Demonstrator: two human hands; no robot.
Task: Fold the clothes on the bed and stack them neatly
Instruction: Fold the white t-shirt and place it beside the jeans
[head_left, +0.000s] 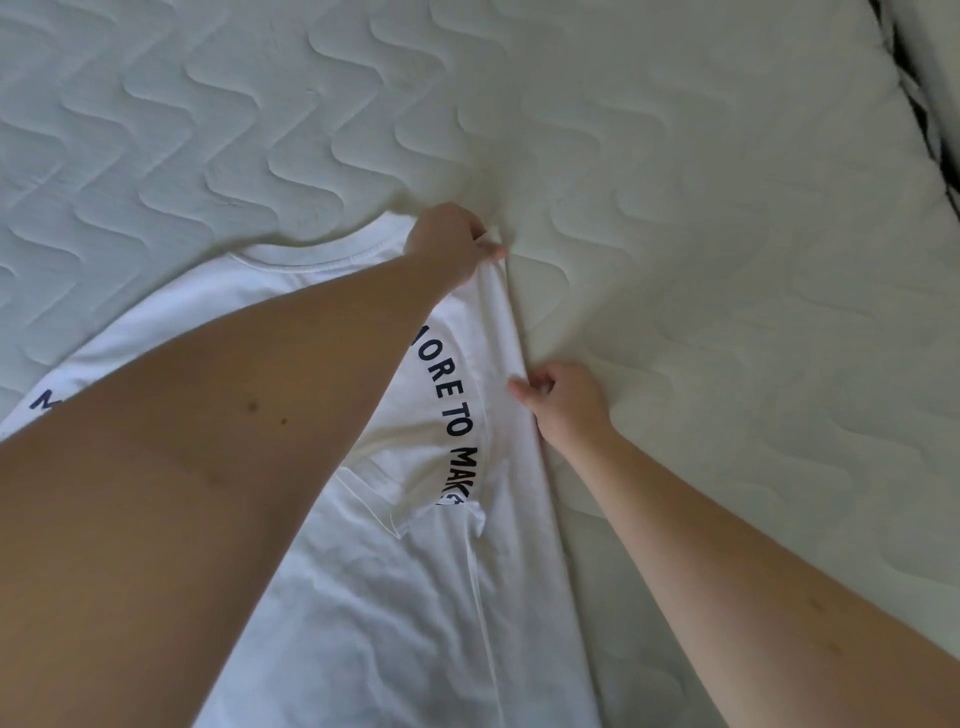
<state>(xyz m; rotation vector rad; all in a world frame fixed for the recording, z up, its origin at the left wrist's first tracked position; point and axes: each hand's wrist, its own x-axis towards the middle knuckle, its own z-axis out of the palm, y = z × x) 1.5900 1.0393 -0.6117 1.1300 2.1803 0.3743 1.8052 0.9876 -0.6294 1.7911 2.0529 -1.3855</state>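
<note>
A white T-shirt (395, 587) with dark printed letters lies flat on the quilted mattress (675, 260), its neckline toward the far side. One sleeve is folded in over the chest, so the letters run along the fold. My left hand (451, 240) reaches across and pinches the shirt's right shoulder corner. My right hand (563, 397) pinches the same folded right edge lower down, by the sleeve. My left forearm hides much of the shirt's middle.
The pale quilted mattress stretches out on every side of the shirt. A dark gap (919, 109) runs along the mattress edge at the top right corner. No other clothes are in view.
</note>
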